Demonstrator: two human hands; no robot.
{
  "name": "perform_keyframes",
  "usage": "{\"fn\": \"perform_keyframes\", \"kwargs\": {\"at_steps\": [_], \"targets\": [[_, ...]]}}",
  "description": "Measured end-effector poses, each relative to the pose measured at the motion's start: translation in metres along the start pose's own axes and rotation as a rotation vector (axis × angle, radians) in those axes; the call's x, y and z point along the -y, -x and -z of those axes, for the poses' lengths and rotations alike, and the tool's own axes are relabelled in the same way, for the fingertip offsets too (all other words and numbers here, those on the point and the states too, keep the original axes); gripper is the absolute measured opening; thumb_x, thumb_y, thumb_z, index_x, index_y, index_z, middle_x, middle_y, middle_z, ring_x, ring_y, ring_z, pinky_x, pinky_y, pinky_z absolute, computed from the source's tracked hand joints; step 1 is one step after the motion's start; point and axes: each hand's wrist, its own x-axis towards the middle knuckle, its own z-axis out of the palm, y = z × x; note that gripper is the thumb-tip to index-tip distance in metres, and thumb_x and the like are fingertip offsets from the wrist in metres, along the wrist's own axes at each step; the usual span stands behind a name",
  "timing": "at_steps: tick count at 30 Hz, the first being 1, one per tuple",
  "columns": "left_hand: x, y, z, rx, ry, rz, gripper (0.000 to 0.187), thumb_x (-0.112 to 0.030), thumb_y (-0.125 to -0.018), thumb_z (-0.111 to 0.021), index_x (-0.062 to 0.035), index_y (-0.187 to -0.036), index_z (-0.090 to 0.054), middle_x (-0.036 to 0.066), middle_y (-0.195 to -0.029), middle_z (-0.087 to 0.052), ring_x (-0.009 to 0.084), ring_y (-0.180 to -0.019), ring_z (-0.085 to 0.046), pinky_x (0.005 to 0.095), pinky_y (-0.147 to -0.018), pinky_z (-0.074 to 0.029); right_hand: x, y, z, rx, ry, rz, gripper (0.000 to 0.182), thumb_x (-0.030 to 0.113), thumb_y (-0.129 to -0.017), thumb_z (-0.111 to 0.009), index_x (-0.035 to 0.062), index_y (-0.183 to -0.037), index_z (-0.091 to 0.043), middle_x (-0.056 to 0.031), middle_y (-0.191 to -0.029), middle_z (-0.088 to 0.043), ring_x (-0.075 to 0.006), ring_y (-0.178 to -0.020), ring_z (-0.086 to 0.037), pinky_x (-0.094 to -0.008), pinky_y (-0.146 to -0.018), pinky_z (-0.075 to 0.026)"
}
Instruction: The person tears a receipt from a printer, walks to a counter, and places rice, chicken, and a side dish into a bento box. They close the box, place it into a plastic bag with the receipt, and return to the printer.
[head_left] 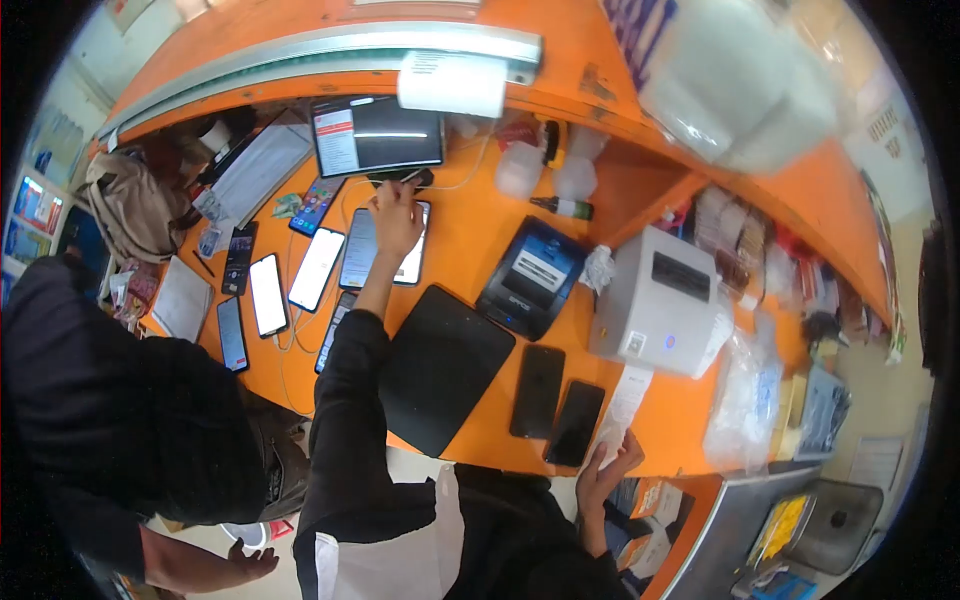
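My right hand [611,468] pinches the lower end of a printed paper strip [626,403] that hangs from the front of a white label printer [656,300]. Reached far forward, my left hand [398,220] is over the top of a lit tablet [411,268], close below a monitor [377,137]. Its fingers are drawn together near a dark object and a white cable [466,183]; what they hold is too small to tell. Between my arms lies a flat black pad [447,368]. Two dark phones [538,390] rest beside the strip.
Several phones, some lit, such as a white-screened one [268,295], lie left on the orange desk [660,440]. A black device [533,278] stands before the printer. Plastic bags [745,390] sit at right. A person in black [120,400] is close on my left, one hand [250,563] low.
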Motion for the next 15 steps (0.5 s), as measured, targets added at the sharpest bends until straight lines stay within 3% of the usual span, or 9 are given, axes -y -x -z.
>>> {"fn": "perform_keyframes", "kwargs": {"at_steps": [1, 5, 7, 10, 13, 15], "targets": [[-0.013, 0.003, 0.010, -0.046, 0.152, -0.015, 0.030, -0.012, -0.087, -0.057, -0.0098, -0.117, -0.063, 0.011, -0.099, -0.054, 0.0288, -0.100, -0.053, 0.0456, -0.089, -0.037, -0.002, -0.001, -0.002, -0.012, -0.007, 0.016, 0.043, 0.016, -0.099, -0.052, -0.0037, -0.135, -0.040, -0.0208, -0.124, -0.043, -0.0329, -0.116, -0.042, -0.0431, -0.096, -0.036], [-0.070, 0.018, 0.039, 0.207, 0.624, -0.139, 0.022, -0.018, -0.091, -0.062, -0.0036, -0.107, -0.067, 0.012, -0.096, -0.059, 0.0315, -0.098, -0.057, 0.0396, -0.083, -0.046, 0.008, -0.010, -0.004, -0.004, -0.091, 0.047, 0.033, 0.013, -0.098, -0.053, -0.0015, -0.127, -0.049, -0.0178, -0.116, -0.050, -0.0301, -0.108, -0.048, -0.0383, -0.088, -0.041], [-0.111, 0.021, 0.056, 0.285, 0.646, -0.378, 0.035, -0.022, -0.087, -0.067, -0.0043, -0.117, -0.064, 0.012, -0.108, -0.060, 0.0308, -0.107, -0.055, 0.0400, -0.090, -0.043, 0.012, -0.018, -0.008, 0.000, -0.105, 0.141, 0.021, 0.010, -0.097, -0.055, -0.0010, -0.114, -0.057, -0.0153, -0.104, -0.054, -0.0279, -0.099, -0.052, -0.0357, -0.082, -0.044], [-0.153, 0.020, 0.061, 0.478, 0.453, -0.587, 0.060, -0.028, -0.082, -0.074, -0.0077, -0.135, -0.053, 0.013, -0.130, -0.052, 0.0323, -0.121, -0.048, 0.0458, -0.098, -0.039, 0.023, -0.020, -0.009, 0.101, -0.244, 0.113, 0.018, 0.005, -0.094, -0.055, 0.0002, -0.111, -0.060, -0.0182, -0.104, -0.051, -0.0343, -0.100, -0.051, -0.0406, -0.088, -0.042], [-0.168, 0.022, 0.046, 0.623, 0.350, -0.553, 0.093, -0.037, -0.070, -0.082, -0.0121, -0.148, -0.037, 0.013, -0.147, -0.038, 0.0336, -0.135, -0.036, 0.0521, -0.105, -0.032, 0.026, -0.019, -0.003, 0.092, -0.265, 0.122, 0.018, 0.003, -0.093, -0.056, 0.0006, -0.110, -0.061, -0.0174, -0.101, -0.051, -0.0333, -0.099, -0.051, -0.0394, -0.089, -0.042], [-0.170, 0.018, 0.041, 0.666, 0.259, -0.650, 0.105, -0.044, -0.065, -0.084, -0.0135, -0.150, -0.032, 0.013, -0.153, -0.031, 0.0357, -0.142, -0.028, 0.0536, -0.108, -0.029, 0.019, -0.018, 0.004, 0.045, -0.255, 0.132, 0.019, 0.003, -0.093, -0.056, 0.0007, -0.110, -0.061, -0.0172, -0.101, -0.052, -0.0329, -0.099, -0.051, -0.0392, -0.088, -0.043]]}}
